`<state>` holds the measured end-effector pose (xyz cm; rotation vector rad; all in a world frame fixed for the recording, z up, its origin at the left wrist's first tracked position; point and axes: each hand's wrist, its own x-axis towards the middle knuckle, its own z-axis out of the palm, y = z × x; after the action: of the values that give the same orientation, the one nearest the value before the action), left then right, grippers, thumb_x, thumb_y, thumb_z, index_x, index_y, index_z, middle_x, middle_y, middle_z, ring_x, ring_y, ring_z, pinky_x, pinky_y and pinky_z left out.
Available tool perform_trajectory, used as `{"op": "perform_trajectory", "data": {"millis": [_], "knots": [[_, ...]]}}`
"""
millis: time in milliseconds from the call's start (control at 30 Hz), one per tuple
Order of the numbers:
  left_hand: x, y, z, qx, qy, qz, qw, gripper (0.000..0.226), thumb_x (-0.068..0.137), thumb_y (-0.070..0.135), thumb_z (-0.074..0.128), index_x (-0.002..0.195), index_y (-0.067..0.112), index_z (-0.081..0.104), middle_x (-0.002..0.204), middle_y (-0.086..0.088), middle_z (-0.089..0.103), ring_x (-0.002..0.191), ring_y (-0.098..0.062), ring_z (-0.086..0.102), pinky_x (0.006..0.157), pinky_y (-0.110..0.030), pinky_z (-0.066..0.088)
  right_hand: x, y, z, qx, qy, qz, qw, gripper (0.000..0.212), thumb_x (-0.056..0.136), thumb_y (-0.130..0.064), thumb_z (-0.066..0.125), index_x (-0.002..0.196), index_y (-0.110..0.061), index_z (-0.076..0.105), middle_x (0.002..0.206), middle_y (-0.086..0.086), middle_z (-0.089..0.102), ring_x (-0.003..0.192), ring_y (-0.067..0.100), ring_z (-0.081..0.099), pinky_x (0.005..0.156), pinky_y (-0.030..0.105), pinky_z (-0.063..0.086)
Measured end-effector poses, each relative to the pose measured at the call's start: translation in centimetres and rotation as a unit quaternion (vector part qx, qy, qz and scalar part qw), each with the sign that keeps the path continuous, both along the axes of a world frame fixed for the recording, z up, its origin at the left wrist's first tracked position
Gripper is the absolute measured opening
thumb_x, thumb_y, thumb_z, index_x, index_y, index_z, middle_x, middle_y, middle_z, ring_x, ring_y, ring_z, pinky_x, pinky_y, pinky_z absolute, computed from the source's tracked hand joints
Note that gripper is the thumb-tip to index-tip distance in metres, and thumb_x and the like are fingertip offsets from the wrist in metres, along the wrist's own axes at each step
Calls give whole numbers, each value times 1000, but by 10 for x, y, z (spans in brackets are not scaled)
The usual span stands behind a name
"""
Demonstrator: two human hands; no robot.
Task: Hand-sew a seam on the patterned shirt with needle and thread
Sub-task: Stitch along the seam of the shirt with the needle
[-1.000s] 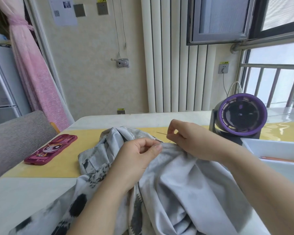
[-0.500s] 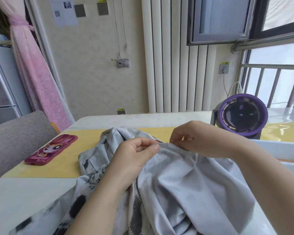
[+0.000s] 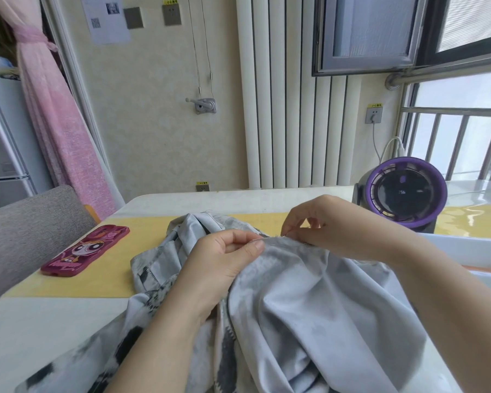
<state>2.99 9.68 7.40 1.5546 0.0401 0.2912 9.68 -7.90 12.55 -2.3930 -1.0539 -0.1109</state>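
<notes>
Quick update, since a second ago: the needle was sticking out clear of the right hand's fingers, tip aimed left at the other hand. Now the right hand [image 3: 329, 228] has dropped onto the raised fold of the shirt [image 3: 309, 302], and thumb and forefinger pinch the needle [image 3: 283, 236] right at the cloth edge. Only a tiny glint of it shows, so honestly I can't tell its exact angle. It looks to lie roughly left-right along the fold, same as before.

The left hand [image 3: 221, 268] has barely moved. Its thumb and forefinger are pinching the same fold just beside the right fingertips, the other fingers curled under with cloth bunched in the palm. The stretch of edge between the two hands runs left to right.

The shirt itself hasn't shifted. It's heaped with its long axis running from the table's [image 3: 26, 330] near edge, where it spills off towards the person, up onto the yellow mat [image 3: 105, 282] in the middle.

The phone [image 3: 85, 252] in its cartoon case sits on the mat's left end, the purple-ringed fan [image 3: 406, 191] at the far right, and a white tray [image 3: 465, 248] is just behind the right wrist.
</notes>
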Motion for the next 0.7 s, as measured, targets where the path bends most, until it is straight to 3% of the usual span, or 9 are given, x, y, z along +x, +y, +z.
{"op": "perform_trajectory", "data": {"millis": [100,200,333,433,700], "knots": [[0,0,0,-1,4,-1,1000,6,78,9,70,80,14,70,81,-5,73,81,-15,67,85,-30,51,-1,2,-1,-2,4,5,1000,21,90,-22,59,76,-38,63,59,-39,51,56,-1,46,55,7,37],[-1,1,1,-21,8,-10,1000,7,70,14,73,77,14,71,81,-7,73,80,-17,67,84,-32,51,-2,3,-2,7,9,2,1000,19,90,-21,60,78,-35,65,57,-29,55,58,-9,48,56,6,38],[-2,1,3,-70,25,-40,996,14,58,19,73,72,14,73,80,-9,72,76,-17,67,75,-28,52,-3,5,-3,10,18,-6,1000,21,89,-15,58,80,-32,66,71,-21,59,65,-8,51,59,7,41],[-3,2,5,-113,41,-71,990,9,60,15,72,69,13,73,78,-10,71,72,-16,68,66,-24,56,-3,6,-4,10,21,-5,1000,25,89,-12,57,79,-33,65,80,-14,67,75,2,56,65,12,43],[-9,-1,11,-181,56,-122,974,10,67,7,64,66,10,74,72,-11,71,63,-15,68,58,-21,56,-4,8,-4,35,49,9,998,24,89,-8,56,80,-27,68,77,-17,67,65,-9,56,60,4,41]]}}
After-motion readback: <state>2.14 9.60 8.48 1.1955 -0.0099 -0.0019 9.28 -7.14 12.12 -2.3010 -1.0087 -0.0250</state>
